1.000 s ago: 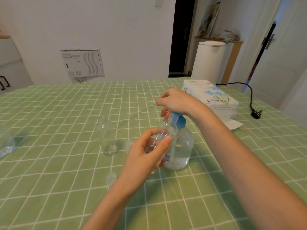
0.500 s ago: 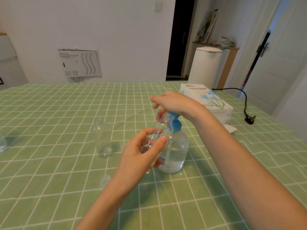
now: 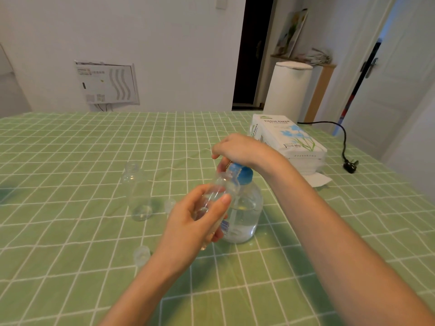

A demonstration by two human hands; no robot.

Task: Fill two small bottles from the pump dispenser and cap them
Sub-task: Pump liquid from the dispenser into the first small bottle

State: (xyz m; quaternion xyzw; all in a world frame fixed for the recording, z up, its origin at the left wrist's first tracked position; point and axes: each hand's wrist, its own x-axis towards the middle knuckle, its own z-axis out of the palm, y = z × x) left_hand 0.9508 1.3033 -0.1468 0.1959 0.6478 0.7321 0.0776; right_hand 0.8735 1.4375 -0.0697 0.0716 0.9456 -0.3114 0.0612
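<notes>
Grips light, thin-walled, likely slippery small bottle [image 3: 213, 198] at mid-body in curled fingers of left hand [image 3: 188, 223]; wraps fingers of right hand [image 3: 240, 149] over pump dispenser [image 3: 247, 208] top.

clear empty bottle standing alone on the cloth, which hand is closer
Left. The left hand, holding a second clear bottle, is right of the standing bottle; the right hand is farther, on the blue pump.
</notes>
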